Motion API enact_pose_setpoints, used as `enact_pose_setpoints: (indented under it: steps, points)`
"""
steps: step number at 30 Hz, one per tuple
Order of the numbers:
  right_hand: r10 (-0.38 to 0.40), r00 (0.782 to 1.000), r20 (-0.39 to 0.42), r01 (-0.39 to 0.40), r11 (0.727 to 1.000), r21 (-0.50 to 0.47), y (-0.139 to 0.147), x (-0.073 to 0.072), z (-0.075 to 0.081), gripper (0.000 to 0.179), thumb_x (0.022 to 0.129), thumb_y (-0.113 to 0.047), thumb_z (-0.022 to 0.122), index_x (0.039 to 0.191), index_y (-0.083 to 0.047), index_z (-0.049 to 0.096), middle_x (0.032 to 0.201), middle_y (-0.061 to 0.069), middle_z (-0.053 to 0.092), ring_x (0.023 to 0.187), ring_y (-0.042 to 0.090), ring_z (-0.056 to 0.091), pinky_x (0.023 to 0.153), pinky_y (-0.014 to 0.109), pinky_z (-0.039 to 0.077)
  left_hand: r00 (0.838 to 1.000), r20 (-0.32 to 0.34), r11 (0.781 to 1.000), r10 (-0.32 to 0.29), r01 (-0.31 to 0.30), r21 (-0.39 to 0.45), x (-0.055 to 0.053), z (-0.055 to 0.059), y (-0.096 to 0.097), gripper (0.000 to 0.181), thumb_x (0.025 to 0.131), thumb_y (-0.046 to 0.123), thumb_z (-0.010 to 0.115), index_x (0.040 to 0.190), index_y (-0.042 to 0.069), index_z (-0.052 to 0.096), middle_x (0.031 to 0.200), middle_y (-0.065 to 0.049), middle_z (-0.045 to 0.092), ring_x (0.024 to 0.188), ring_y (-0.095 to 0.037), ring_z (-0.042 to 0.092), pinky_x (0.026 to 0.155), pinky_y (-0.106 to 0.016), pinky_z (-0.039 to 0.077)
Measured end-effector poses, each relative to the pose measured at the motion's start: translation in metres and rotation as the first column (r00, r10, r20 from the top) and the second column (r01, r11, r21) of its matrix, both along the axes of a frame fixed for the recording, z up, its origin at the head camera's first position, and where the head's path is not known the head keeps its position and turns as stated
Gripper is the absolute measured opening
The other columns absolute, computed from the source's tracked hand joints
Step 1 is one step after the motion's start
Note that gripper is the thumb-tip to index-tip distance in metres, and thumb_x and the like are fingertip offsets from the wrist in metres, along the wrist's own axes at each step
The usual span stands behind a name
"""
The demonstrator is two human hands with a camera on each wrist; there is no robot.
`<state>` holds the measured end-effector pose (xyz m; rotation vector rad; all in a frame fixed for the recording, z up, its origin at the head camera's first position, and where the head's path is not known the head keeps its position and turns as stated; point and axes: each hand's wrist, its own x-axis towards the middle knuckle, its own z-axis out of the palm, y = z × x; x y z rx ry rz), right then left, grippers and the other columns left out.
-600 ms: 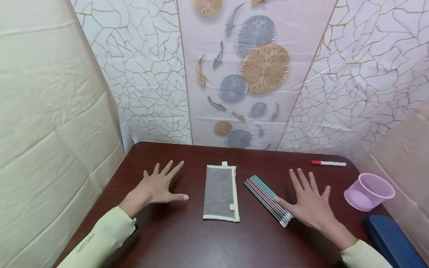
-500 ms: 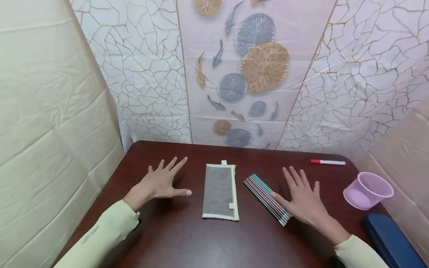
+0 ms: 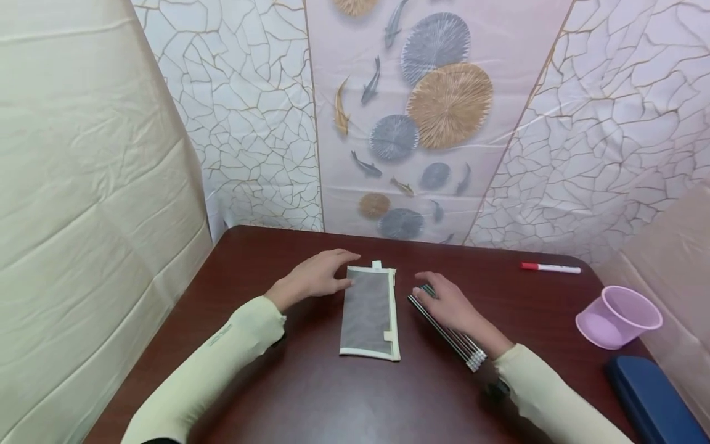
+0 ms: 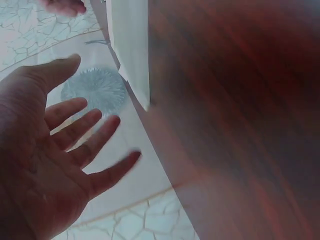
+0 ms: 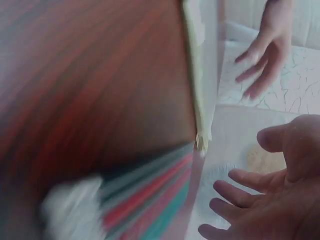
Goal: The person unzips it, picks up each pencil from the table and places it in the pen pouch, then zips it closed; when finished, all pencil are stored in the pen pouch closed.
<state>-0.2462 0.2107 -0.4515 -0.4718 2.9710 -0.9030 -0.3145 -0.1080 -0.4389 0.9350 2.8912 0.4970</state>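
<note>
A grey mesh zip pouch (image 3: 366, 314) with cream edging lies flat in the middle of the table. My left hand (image 3: 313, 275) hovers at its upper left corner, the fingers relaxed and spread apart in the left wrist view. To the right of the pouch lies a row of striped pencils (image 3: 461, 349), slanted, with pale ends toward me. Over their far ends is my right hand (image 3: 452, 305), covering part of them in the head view. The right wrist view shows its fingers (image 5: 250, 200) loosely extended, with nothing held between them.
At the back right lies a red-capped marker (image 3: 550, 268). A pink plastic cup (image 3: 601, 324) stands tilted by the right edge, with a dark blue case (image 3: 654, 401) nearer to me. Fabric hangs around the dark wooden table (image 3: 355, 401).
Both hands have moved inward and away from me: the left to the pouch's corner, the right over the far part of the pencils. The pouch and pencils stay in place.
</note>
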Motion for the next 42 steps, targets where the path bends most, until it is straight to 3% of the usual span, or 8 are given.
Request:
enact_pose_setpoints:
  steps: [3, 11, 16, 19, 22, 28, 37, 42]
  points:
    - [-0.026, 0.998, 0.063, 0.027, 0.999, -0.019, -0.014, -0.013, -0.003, 0.046, 0.110, -0.028, 0.054, 0.148, -0.002, 0.054, 0.147, 0.022, 0.059, 0.132, 0.041, 0.060, 0.105, 0.060, 0.051, 1.000, -0.020, 1.000, -0.024, 0.024, 0.011, -0.016, -0.001, 0.021, 0.057, 0.100, 0.035, 0.073, 0.152, 0.019, 0.057, 0.154, -0.003, 0.059, 0.136, -0.021, 0.062, 0.113, -0.042, 0.053]
    - [-0.114, 0.993, 0.029, 0.110, 0.988, 0.106, -0.040, -0.041, -0.010, 0.033, 0.103, -0.027, 0.065, 0.129, -0.007, 0.065, 0.115, 0.012, 0.072, 0.108, 0.033, 0.067, 0.091, 0.059, 0.045, 0.997, 0.037, 0.998, -0.064, 0.064, 0.005, -0.046, -0.010, 0.062, 0.043, 0.101, 0.028, 0.071, 0.143, 0.020, 0.066, 0.137, 0.001, 0.071, 0.120, -0.016, 0.070, 0.100, -0.039, 0.058]
    - [-0.150, 0.989, 0.003, 0.148, 0.974, 0.172, -0.050, -0.055, -0.017, 0.015, 0.103, -0.025, 0.065, 0.099, -0.011, 0.070, 0.089, 0.006, 0.070, 0.088, 0.029, 0.064, 0.085, 0.052, 0.041, 0.999, 0.029, 0.997, -0.042, 0.044, -0.061, -0.056, -0.015, 0.075, 0.034, 0.101, 0.024, 0.069, 0.134, 0.022, 0.072, 0.130, 0.004, 0.074, 0.116, -0.015, 0.071, 0.097, -0.037, 0.059]
    - [-0.168, 0.986, -0.013, 0.167, 0.966, 0.198, -0.057, -0.060, -0.019, 0.036, 0.103, -0.024, 0.065, 0.068, -0.016, 0.059, 0.062, 0.000, 0.055, 0.068, 0.026, 0.054, 0.079, 0.048, 0.036, 0.999, 0.020, 0.995, -0.048, 0.050, -0.085, -0.060, -0.017, 0.081, 0.027, 0.100, 0.022, 0.072, 0.127, 0.020, 0.075, 0.126, 0.003, 0.076, 0.116, -0.016, 0.071, 0.098, -0.036, 0.059]
    - [-0.184, 0.983, -0.008, 0.181, 0.959, 0.219, -0.062, -0.066, -0.020, 0.053, 0.102, -0.027, 0.065, 0.054, -0.019, 0.044, 0.049, -0.004, 0.038, 0.056, 0.023, 0.041, 0.075, 0.044, 0.030, 0.999, 0.011, 0.994, -0.049, 0.050, -0.099, -0.064, -0.019, 0.085, 0.022, 0.098, 0.022, 0.075, 0.120, 0.019, 0.078, 0.120, 0.002, 0.078, 0.110, -0.016, 0.073, 0.096, -0.035, 0.059]
    - [-0.189, 0.982, 0.008, 0.182, 0.952, 0.246, -0.063, -0.070, -0.018, 0.058, 0.103, -0.028, 0.063, 0.050, -0.019, 0.041, 0.046, -0.004, 0.034, 0.053, 0.022, 0.039, 0.077, 0.045, 0.030, 0.999, 0.016, 0.994, -0.047, 0.048, -0.096, -0.070, -0.022, 0.093, 0.016, 0.096, 0.023, 0.078, 0.111, 0.021, 0.081, 0.112, 0.004, 0.079, 0.103, -0.016, 0.072, 0.094, -0.033, 0.059]
    - [-0.206, 0.976, 0.064, 0.181, 0.943, 0.280, -0.067, -0.078, -0.014, 0.041, 0.090, -0.017, 0.059, 0.052, -0.020, 0.043, 0.050, -0.003, 0.038, 0.060, 0.026, 0.051, 0.092, 0.059, 0.043, 0.999, 0.031, 0.995, -0.022, 0.024, -0.093, -0.073, -0.024, 0.102, 0.008, 0.094, 0.016, 0.078, 0.101, 0.020, 0.078, 0.099, 0.004, 0.076, 0.089, -0.014, 0.068, 0.084, -0.032, 0.057]
    - [-0.229, 0.969, 0.091, 0.194, 0.937, 0.291, -0.064, -0.079, -0.012, 0.037, 0.089, -0.018, 0.061, 0.055, -0.018, 0.046, 0.052, -0.001, 0.041, 0.064, 0.028, 0.054, 0.090, 0.059, 0.044, 0.999, 0.029, 0.994, -0.043, 0.046, -0.096, -0.073, -0.026, 0.106, 0.007, 0.095, 0.014, 0.076, 0.100, 0.018, 0.077, 0.096, 0.003, 0.075, 0.085, -0.014, 0.066, 0.080, -0.031, 0.056]
